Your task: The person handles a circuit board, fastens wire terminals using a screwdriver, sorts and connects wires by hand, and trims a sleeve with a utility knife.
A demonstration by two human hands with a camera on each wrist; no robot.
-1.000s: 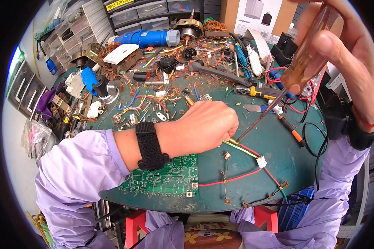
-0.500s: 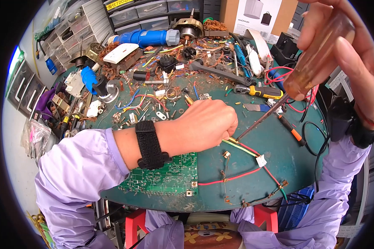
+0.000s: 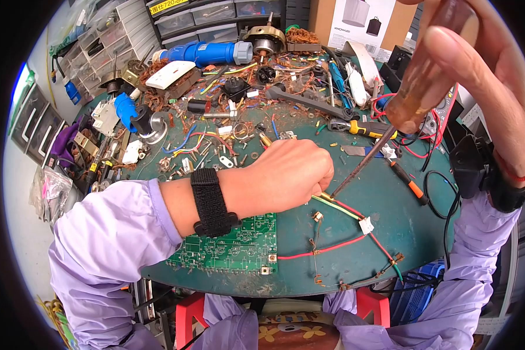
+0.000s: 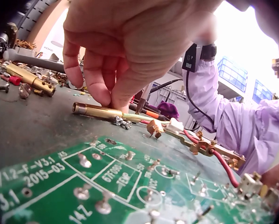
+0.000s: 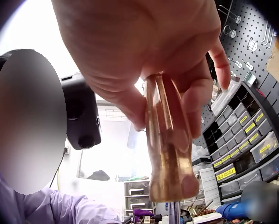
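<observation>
My left hand (image 3: pixel 289 175) pinches a slim brass tube (image 4: pixel 99 112) low over the table. A yellow-green wire (image 3: pixel 347 213) and a red wire (image 3: pixel 349 207) run from the tube's right end. With fingers and thumb around its clear amber handle (image 5: pixel 169 144), my right hand (image 3: pixel 478 73) holds a screwdriver (image 3: pixel 411 102). Its dark shaft (image 3: pixel 364 162) slants down to the left, and the tip meets the brass by the left fingertips. In the head view the left hand hides most of the tube. Small screws (image 4: pixel 122 122) lie beside it in the left wrist view.
A green circuit board (image 3: pixel 233 248) lies at the near edge. Brass terminals (image 3: pixel 317 253) on a red wire sit to its right. An orange-black screwdriver (image 3: pixel 409 184) and a yellow-handled tool (image 3: pixel 372 129) lie at right. Scrap wires and a blue plug (image 3: pixel 207 53) crowd the back.
The screwdriver's handle swung to the right and then back left, with the right fingers shifting around it. The tip stayed by the brass tube. My left hand held its place.
</observation>
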